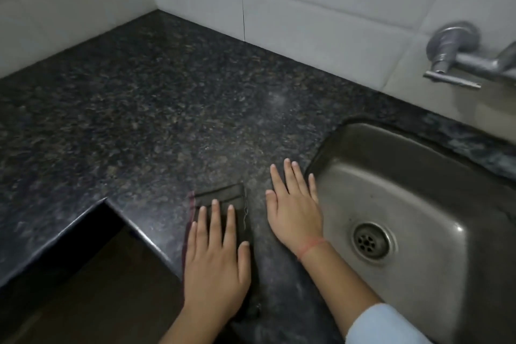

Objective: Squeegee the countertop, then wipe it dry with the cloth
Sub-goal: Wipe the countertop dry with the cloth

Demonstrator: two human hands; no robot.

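Left hand: lying flat, fingers spread and gripping nothing, pressing palm-down on the cloth.
Right hand: also lying flat and open, resting on the bare countertop, its little finger reaching the sink rim; a thin red thread is circling the wrist.
Cloth: dark grey, folded into a rectangle, showing a reddish edge on the side away from the sink and a loose thread on the side toward it; it is sitting on the countertop near the front edge, just beside the sink.
Countertop: dark speckled granite, looking glossy.
Tap: projecting from the tiled wall behind the sink.
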